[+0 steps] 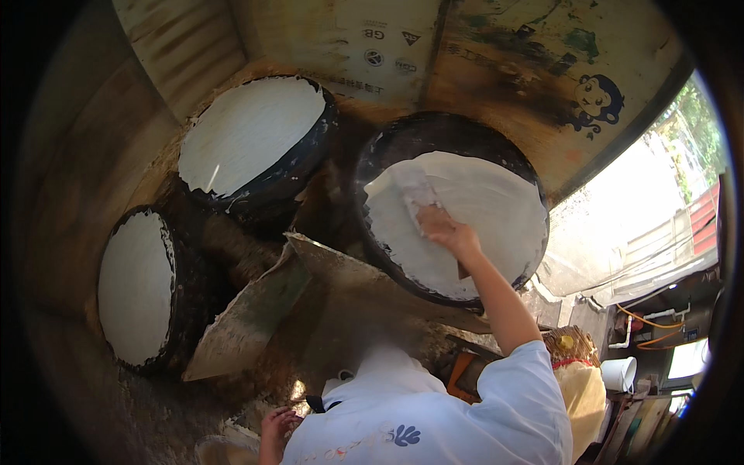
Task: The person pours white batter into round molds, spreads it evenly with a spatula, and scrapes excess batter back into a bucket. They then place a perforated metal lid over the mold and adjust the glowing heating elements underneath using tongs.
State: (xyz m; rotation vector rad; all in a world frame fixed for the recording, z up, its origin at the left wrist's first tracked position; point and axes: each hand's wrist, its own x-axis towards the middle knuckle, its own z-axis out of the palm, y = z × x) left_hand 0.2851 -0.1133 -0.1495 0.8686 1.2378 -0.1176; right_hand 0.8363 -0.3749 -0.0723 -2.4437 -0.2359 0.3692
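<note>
My right hand reaches over a large round black vat and grips a flat, pale-coated scraper, blurred by motion. What looks like the end of its brown handle shows beside my wrist. The scraper lies against a smooth white paste-like mass that spreads across the vat, with faint curved streaks on its surface. Dark inner wall shows above the mass at the far side. Down by my shirt at the lower left is my left hand, its fingers curled and partly hidden; whether it holds something cannot be told.
Two more black vats with white surfaces stand to the left. Thin rough-edged boards stand between the vats and me. Panel walls enclose the far side. A white bucket and hoses are at right.
</note>
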